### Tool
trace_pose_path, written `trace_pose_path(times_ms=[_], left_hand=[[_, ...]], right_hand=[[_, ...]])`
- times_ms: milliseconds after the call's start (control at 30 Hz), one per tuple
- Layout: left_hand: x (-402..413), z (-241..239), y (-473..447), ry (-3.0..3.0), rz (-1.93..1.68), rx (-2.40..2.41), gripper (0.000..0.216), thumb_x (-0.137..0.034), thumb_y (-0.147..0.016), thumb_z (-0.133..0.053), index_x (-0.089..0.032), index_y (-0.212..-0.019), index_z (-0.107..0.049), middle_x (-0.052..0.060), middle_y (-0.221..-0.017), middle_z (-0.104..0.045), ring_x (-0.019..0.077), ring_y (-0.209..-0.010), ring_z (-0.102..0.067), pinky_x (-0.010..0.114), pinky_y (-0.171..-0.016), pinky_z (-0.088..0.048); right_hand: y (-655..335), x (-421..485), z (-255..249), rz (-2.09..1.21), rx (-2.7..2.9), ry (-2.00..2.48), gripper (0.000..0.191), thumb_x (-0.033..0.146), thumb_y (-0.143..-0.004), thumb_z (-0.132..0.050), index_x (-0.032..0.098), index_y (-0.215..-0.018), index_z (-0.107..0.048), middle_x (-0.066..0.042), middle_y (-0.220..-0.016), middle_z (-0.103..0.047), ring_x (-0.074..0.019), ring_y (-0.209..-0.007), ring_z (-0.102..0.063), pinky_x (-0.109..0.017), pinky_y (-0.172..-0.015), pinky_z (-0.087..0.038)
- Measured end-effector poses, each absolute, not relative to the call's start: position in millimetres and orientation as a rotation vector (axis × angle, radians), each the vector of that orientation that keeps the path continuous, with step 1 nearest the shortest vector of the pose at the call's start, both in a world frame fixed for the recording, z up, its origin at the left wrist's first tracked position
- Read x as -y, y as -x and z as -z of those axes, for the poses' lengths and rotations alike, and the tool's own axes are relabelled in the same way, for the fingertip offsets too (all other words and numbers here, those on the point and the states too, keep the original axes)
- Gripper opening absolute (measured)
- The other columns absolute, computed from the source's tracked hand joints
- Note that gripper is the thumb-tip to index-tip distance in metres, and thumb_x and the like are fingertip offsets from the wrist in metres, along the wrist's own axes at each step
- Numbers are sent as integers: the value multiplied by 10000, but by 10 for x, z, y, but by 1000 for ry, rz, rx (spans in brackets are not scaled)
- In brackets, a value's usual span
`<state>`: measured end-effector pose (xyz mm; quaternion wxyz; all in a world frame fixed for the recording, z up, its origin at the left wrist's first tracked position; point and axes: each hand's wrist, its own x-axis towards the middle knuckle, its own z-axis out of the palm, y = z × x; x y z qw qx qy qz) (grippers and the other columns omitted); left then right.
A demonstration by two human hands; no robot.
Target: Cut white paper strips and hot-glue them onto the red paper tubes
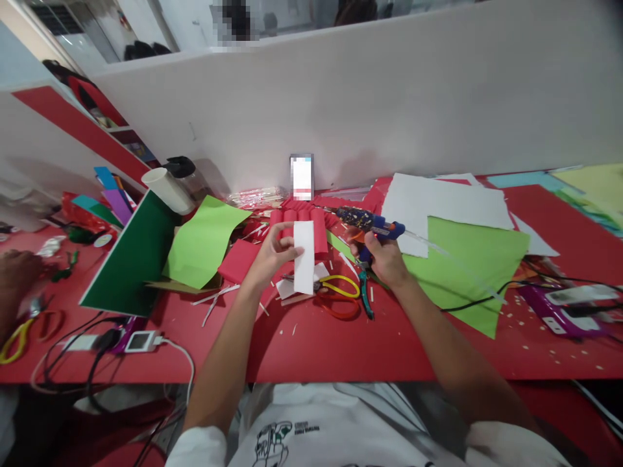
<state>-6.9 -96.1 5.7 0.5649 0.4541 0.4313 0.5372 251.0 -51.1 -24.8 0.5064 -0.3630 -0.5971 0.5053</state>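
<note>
Between the fingers and thumb of my left hand point(277, 250) is an upright white paper strip point(304, 269). My right hand point(384, 259) is wrapped round the handle of a blue hot glue gun point(367, 220), its nozzle pointing left, with a clear glue stick point(438, 248) trailing from its back. Just behind the strip lie several red paper rolls point(318, 233), partly hidden by it. Below my hands are scissors with yellow and red handles point(341, 287) and teal-handled pliers point(365, 295), among white paper scraps.
Green sheets point(207, 240) and a dark green board point(131, 259) are at the left, near a white cup point(168, 190). A phone point(302, 176) leans against the partition. White sheets point(448, 198) and a purple power strip point(559, 311) are on the right. Another person's hand point(19, 275) shows far left.
</note>
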Motion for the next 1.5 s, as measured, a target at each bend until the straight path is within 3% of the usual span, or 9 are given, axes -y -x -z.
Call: trace_pose_path(times_ms=[200, 400, 700, 1067, 1500], left_hand=[[913, -20, 94, -957, -1289, -1004, 683, -175, -605, -910, -221, -1178, -540, -28, -822, -753, 148, -709, -693, 286, -740, -533], [896, -1, 104, -909, -1264, -1028, 728, -156, -575, -915, -202, -1193, -533, -46, -770, -732, 119, -645, -658, 248, -673, -505], [899, 14, 104, -928, -1204, -1035, 697, -156, -578, -911, -226, -1165, -541, -41, -779, -728, 126, -659, -668, 250, -664, -510], [896, 51, 107, -951, -1156, -1002, 692, -194, -607, -925, -218, -1182, -540, -25, -820, -742, 126, -691, -667, 244, -686, -498], [908, 34, 102, -954, -1140, -1014, 674, -204, -629, -911, -225, -1194, -544, -18, -845, -744, 138, -717, -679, 265, -713, -494]], right_hand=[[-2540, 485, 266, -1200, 1498, 949, 563, 781, -840, -673, 223, -876, -734, -32, -743, -680, -162, -635, -628, -294, -591, -528], [-2576, 444, 364, -1083, 1556, 1017, 498, 704, -885, -681, 210, -864, -739, -3, -626, -633, -158, -564, -575, -288, -539, -491], [-2559, 488, 331, -1082, 1609, 1062, 570, 767, -888, -613, 226, -720, -679, 0, -534, -604, -153, -492, -557, -288, -494, -451], [-2554, 473, 366, -970, 1554, 1071, 515, 744, -888, -637, 244, -765, -633, 9, -560, -586, -169, -475, -570, -312, -467, -448], [-2542, 487, 307, -905, 1567, 1091, 568, 762, -896, -607, 258, -644, -538, 12, -523, -493, -167, -484, -502, -319, -462, -406]])
